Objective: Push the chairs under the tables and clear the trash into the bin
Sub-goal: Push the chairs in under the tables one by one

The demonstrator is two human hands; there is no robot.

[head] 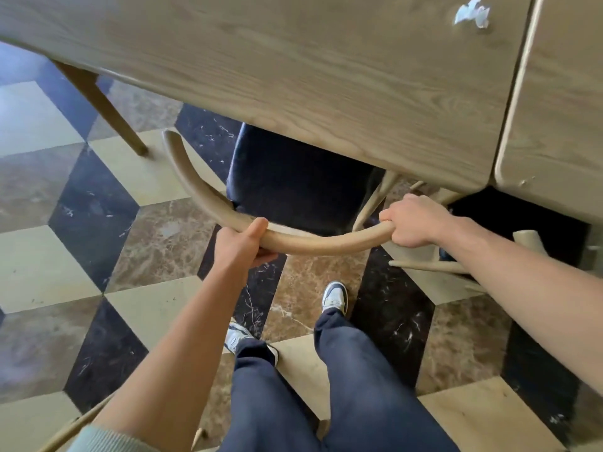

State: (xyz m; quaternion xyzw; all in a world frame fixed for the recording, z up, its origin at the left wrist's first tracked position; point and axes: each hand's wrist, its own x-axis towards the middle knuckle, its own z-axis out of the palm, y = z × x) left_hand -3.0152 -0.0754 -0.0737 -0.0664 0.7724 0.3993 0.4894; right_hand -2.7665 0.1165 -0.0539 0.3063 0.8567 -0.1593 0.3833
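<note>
A wooden chair with a curved back rail (195, 194) and a dark blue seat (293, 181) stands partly under a light wooden table (293, 66). My left hand (241, 243) grips the rail near its middle. Further right on the same rail, my right hand (412, 223) is closed around its end. The front part of the seat is hidden beneath the tabletop. A crumpled white piece of paper trash (471, 13) lies on the table at the top right.
A second wooden table (561, 109) butts against the first on the right. Another chair's wooden parts (434, 265) show under my right forearm. A table leg (107, 109) stands at the left. The floor is patterned marble tile (65, 256). My feet stand behind the chair.
</note>
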